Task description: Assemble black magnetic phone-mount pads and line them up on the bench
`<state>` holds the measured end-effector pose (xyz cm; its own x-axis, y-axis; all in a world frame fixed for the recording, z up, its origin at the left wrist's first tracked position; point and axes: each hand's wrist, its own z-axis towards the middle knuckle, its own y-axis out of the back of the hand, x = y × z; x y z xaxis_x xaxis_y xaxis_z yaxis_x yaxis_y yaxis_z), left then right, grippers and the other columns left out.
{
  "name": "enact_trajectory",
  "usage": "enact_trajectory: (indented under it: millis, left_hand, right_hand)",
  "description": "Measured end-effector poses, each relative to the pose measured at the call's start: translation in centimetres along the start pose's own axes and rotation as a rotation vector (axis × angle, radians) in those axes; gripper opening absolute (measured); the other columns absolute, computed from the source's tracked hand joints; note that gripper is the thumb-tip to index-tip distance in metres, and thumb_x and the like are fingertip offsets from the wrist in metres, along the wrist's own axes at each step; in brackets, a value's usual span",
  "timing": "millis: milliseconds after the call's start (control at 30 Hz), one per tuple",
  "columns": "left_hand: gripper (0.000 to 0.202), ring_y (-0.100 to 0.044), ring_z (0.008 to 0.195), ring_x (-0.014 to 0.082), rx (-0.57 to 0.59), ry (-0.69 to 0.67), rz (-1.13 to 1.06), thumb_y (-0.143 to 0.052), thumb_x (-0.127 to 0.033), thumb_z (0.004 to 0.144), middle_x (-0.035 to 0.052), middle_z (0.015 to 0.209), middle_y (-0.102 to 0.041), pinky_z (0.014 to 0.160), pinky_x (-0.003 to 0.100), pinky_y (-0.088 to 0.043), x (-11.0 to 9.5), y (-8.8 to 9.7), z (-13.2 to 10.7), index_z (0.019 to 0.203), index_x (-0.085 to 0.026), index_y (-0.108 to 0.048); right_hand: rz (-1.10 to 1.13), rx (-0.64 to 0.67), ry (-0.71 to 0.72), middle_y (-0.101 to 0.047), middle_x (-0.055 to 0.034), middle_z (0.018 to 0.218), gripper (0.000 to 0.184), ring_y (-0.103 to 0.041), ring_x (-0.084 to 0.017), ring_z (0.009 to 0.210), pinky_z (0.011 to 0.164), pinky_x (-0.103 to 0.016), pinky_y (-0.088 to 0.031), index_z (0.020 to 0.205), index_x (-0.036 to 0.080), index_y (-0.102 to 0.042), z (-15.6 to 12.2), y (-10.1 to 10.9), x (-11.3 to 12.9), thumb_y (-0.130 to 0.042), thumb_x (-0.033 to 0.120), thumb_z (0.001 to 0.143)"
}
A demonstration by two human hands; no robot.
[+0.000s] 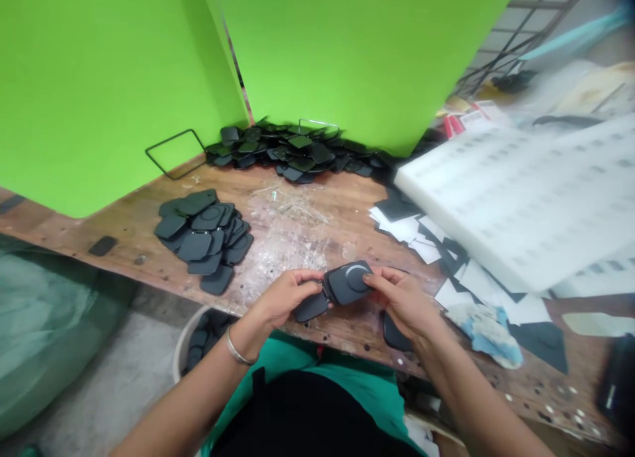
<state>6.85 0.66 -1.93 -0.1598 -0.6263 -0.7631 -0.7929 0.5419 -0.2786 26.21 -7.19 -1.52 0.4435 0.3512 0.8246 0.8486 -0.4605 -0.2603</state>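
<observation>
Both hands hold a black folding wireless charger (347, 283), opened out at its hinge, with a pale ring on its right square panel. My left hand (290, 295) pinches the left panel near the hinge, thumb on top. At the right edge, my right hand (397, 291) grips the ringed panel between thumb and fingers. Under the right hand lies another dark rounded piece (395, 331), partly hidden. To the left on the wooden bench (347, 206) is a heap of similar black folding chargers (203, 235).
Black flat pieces (297, 153) are piled against green boards (327, 53) at the back. A white foam tray (520, 192), paper sheets (496, 291) and a cloth (489, 334) occupy the right. A bucket of black pieces (201, 341) stands below the bench edge, beside a green sack (54, 331).
</observation>
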Motion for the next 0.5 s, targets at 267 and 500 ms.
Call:
enact_trajectory:
  millis: [267,500]
  left_hand:
    - [0.038,-0.069,0.060,0.0163,-0.018,-0.026,0.026,-0.068,-0.026,0.067,0.0050,0.069,-0.074,0.059,0.024,-0.054,-0.2,-0.3,-0.9,0.103,-0.013,-0.072]
    - [0.034,-0.070,0.065,0.0165,-0.019,-0.033,0.003,-0.068,-0.024,0.068,0.0041,0.072,-0.074,0.062,0.024,-0.054,0.0,-0.3,-1.2,0.100,-0.013,-0.072]
  right_hand:
    - [-0.051,0.012,0.054,-0.071,-0.0037,0.070,0.034,-0.060,-0.017,0.068,0.067,-0.029,-0.050,0.057,0.019,-0.070,-0.4,-0.6,0.0,-0.090,0.043,0.046]
    - [-0.116,0.001,0.077,-0.073,-0.0056,0.077,0.034,-0.062,-0.019,0.069,0.069,-0.033,-0.051,0.065,0.019,-0.073,-0.5,-0.6,-0.4,-0.088,0.045,0.050]
